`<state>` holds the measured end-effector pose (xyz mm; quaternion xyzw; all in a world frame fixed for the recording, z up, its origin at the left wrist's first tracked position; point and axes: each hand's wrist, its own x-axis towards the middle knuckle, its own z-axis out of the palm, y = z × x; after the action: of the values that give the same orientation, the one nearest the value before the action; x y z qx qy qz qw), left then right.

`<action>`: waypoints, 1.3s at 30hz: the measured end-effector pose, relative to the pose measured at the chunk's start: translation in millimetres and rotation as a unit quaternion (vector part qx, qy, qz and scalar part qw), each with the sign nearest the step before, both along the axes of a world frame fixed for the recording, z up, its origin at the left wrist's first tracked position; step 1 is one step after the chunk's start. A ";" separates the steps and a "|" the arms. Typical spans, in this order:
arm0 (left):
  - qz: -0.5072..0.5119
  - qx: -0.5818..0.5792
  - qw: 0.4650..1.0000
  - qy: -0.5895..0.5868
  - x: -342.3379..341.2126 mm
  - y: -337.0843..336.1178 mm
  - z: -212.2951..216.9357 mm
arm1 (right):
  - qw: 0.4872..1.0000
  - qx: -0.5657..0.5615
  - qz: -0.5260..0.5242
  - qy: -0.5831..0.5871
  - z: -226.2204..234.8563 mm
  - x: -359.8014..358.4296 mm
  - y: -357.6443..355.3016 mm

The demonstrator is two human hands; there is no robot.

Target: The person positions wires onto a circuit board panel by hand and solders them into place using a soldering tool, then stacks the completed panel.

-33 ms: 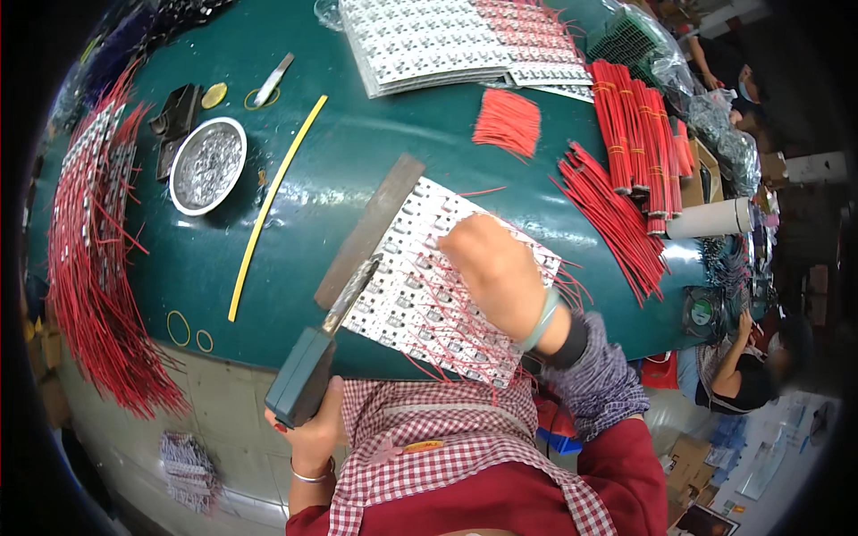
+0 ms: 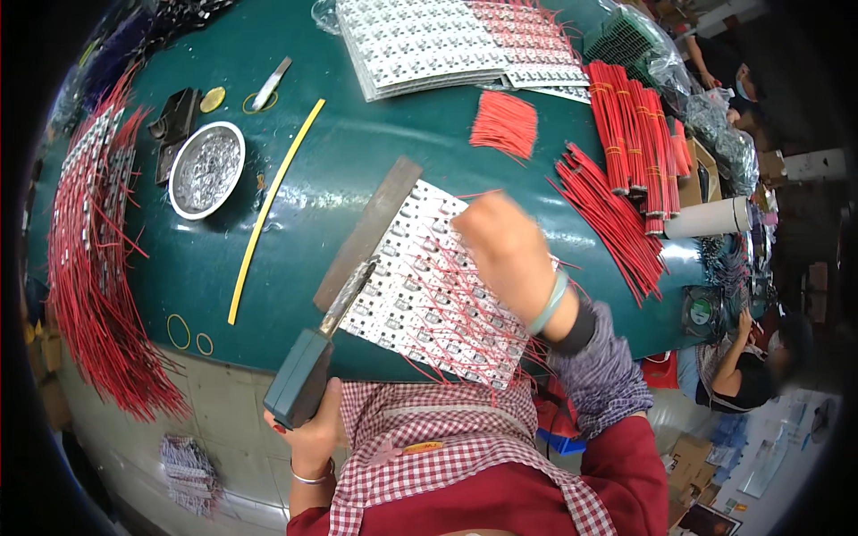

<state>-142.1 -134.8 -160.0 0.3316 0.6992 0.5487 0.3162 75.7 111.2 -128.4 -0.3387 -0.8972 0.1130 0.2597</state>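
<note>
My left hand [image 2: 308, 429] grips the dark green handle of a soldering iron [image 2: 299, 384]. Its metal tip [image 2: 357, 281] rests at the left edge of a panel of small white circuit boards [image 2: 429, 295] with thin red wires across it. My right hand [image 2: 505, 246] is blurred and hovers over the upper middle of that panel, a pale green bangle on its wrist. Whether its fingers hold anything cannot be seen. A flat grey metal bar [image 2: 366, 232] lies along the panel's left side on the green table [image 2: 357, 152].
A metal bowl of solder bits [image 2: 206, 170] and a yellow strip [image 2: 268, 210] lie to the left. Wired boards [image 2: 89, 250] line the left rim. Stacked panels [image 2: 429, 40], red wire bundles [image 2: 635, 116] and a white roll [image 2: 710, 217] are behind and right. Another person [image 2: 742, 366] sits at right.
</note>
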 end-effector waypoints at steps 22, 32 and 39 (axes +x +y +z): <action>0.019 0.005 0.998 0.062 6.3 20.5 21.1 | 0.979 0.149 -0.028 -0.137 -36.8 41.0 130.0; 0.018 0.003 0.999 0.040 5.9 12.5 20.2 | 0.994 -0.048 0.036 0.093 7.5 -23.2 -46.8; -0.007 0.000 0.999 0.033 2.0 6.0 19.8 | 0.996 -0.041 -0.021 0.080 -25.6 -34.9 -80.1</action>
<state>-140.1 -128.9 -140.2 0.3547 0.7069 0.5350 0.2971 40.8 31.0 -154.0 -0.3577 -0.8608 0.1715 0.3189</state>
